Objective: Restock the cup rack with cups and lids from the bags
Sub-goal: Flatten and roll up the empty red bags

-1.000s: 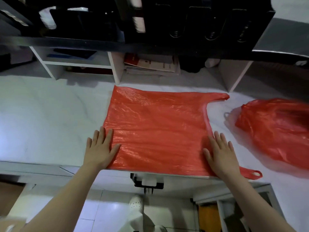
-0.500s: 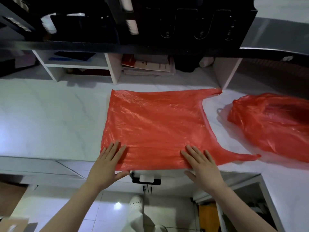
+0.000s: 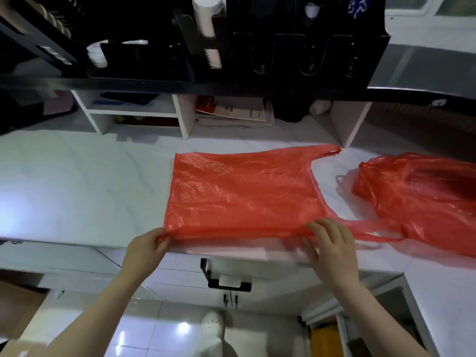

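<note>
Flat red bag (image 3: 244,191), near edge in left grip (image 3: 146,249), right grip (image 3: 332,249)

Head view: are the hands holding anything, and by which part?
The flat red plastic bag, by its near edge: left hand pinches the left corner, right hand grips beside the handle.

No legible text or labels

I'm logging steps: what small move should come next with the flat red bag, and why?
Probably fold the near edge away: the left hand and right hand pinch that edge of the flat red bag, lifted at the counter rim.
</note>
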{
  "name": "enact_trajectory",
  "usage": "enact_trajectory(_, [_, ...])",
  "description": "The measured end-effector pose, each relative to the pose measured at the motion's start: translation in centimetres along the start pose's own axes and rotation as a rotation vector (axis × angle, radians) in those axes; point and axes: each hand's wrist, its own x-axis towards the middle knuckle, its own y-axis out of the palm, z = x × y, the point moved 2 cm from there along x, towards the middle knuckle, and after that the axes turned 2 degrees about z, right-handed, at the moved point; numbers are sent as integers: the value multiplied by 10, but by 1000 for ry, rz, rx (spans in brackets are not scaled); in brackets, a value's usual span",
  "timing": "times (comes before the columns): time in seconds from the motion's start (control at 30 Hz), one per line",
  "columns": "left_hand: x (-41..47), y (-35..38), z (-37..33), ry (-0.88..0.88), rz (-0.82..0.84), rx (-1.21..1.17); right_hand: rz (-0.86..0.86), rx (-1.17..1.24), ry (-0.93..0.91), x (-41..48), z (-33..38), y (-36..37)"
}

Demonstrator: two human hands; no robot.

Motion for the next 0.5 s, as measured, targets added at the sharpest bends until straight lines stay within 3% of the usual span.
enact_trajectory(0.1, [14, -3, 2, -73, -7, -71, -119, -38, -14, -5, 12, -4])
enact_trajectory(0.23, [25, -5, 8, -195, -35, -150, -130, -43, 5, -21, 24, -3])
enact_trajectory(0.37, [29, -7, 12, -232, -17, -127, 89, 116, 18, -36, 22, 7])
enact_trajectory(0.5, [30, -9, 12, -234, 1, -130, 334, 51, 321, -46, 6, 20])
